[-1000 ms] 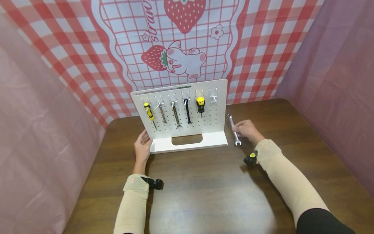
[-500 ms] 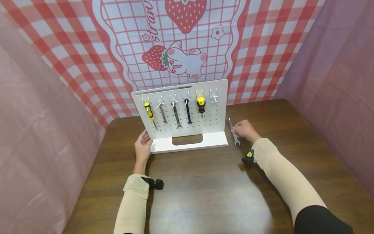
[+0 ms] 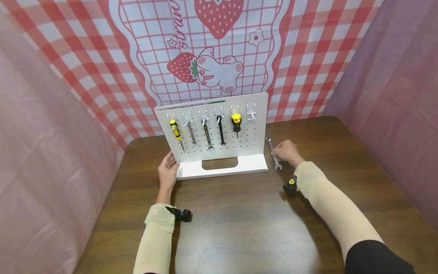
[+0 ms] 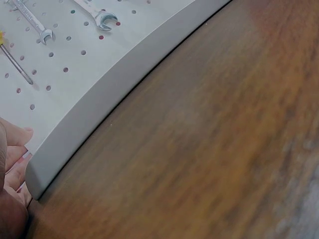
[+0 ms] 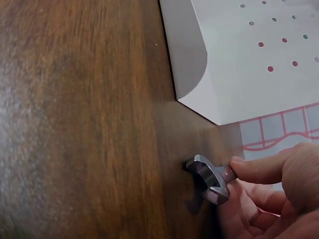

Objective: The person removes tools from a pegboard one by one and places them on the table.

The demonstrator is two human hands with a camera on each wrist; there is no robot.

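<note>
A silver combination wrench [image 3: 270,144] is pinched at mid-handle by my right hand [image 3: 288,152], just right of the white pegboard stand [image 3: 251,163]. Its open end points toward me; the ring end points away. The right wrist view shows thumb and fingers on the shaft just behind the open end [image 5: 219,173], close above the tabletop. At the stand's lower left edge, my left hand [image 3: 167,174] grips the board, thumb toward the front, other fingers partly hidden behind. The far-right hook [image 3: 251,115] on the board carries no tool.
Hanging on the board are a yellow-black screwdriver [image 3: 176,131], two silver wrenches [image 3: 191,133], a black wrench [image 3: 220,131] and a stubby yellow-black screwdriver [image 3: 236,122]. The brown table [image 3: 226,213] ends at a checked cloth [image 3: 304,76] behind the stand.
My right hand has shifted slightly left with the wrench, closer to the stand, then stayed nearly still. My left hand keeps its place at the board's edge.
</note>
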